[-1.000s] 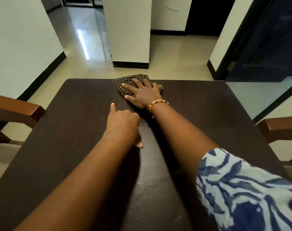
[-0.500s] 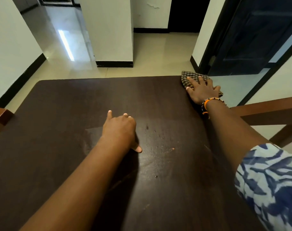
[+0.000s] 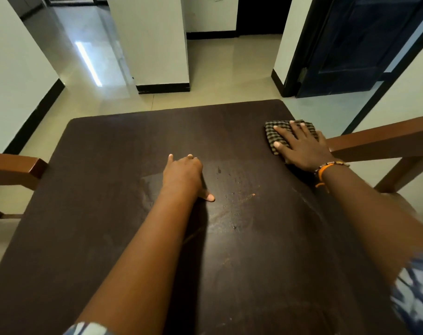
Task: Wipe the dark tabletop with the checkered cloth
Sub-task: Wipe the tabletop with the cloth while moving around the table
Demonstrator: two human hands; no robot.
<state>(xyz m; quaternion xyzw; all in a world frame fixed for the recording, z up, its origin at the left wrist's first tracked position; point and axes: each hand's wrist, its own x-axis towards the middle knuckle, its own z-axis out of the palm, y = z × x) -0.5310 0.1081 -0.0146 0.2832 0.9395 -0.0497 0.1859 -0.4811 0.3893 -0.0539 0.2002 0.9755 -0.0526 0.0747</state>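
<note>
The checkered cloth (image 3: 278, 135) lies folded on the dark tabletop (image 3: 114, 180) at its right edge, near the far right corner, directly under my right hand (image 3: 302, 151). That hand presses it flat, fingers straight and spread over the fabric, thumb laid along the cloth's near-left border. Half a second ago the cloth sat right at the far edge; it is now drawn nearer along the right edge, and a second ago it was at the middle of the far edge. My left hand (image 3: 182, 174) rests on the tabletop well to the left of the cloth, about mid-table, holding nothing; its fingers are loosely bent, index tip forward, thumb pointing right. It has kept much the same pose across all three frames.

To the right of the left hand I note dried spots and an orange speck (image 3: 253, 194) on the surface. A beaded orange bracelet (image 3: 326, 169) circles the right wrist. Just beyond the right hand a wooden chair rail (image 3: 379, 139) abuts the table edge.

Most of the cloth is covered by the palm, so its full outline cannot be read. The patterned sleeve (image 3: 415, 296) is cut off at the frame's lower right.
</note>
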